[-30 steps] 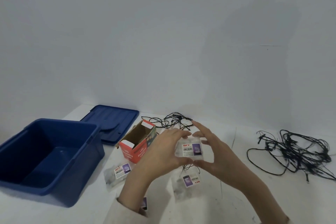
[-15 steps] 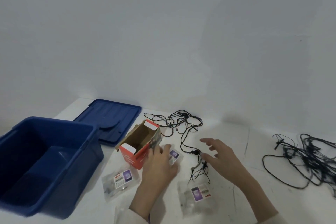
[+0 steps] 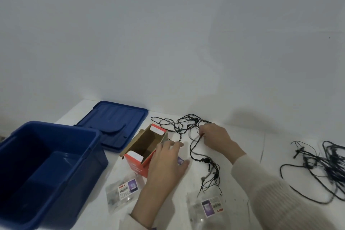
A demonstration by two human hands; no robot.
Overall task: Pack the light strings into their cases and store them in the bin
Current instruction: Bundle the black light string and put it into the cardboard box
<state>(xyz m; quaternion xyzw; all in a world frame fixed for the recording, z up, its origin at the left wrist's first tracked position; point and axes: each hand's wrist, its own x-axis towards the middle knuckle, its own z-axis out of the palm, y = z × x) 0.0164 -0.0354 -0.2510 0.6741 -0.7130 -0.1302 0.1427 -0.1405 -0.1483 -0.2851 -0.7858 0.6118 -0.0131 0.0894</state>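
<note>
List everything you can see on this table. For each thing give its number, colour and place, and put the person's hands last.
bin: one, dark blue, open, left end of the table
lid: one, dark blue, lying flat behind the bin
box: one, red outside and brown inside, open, centre, right of the bin
left bag: one, clear with a purple-and-white label, in front of the box
right bag: one, clear with a purple-and-white label, near edge, centre
third bag: one, only a purple corner shows, under the left hand
centre light string: one, black, loose, right of the box
right light string: one, black, tangled, far right
table: one, white
left hand: fingers straight, beside the box
right hand: pinches the centre light string
</note>
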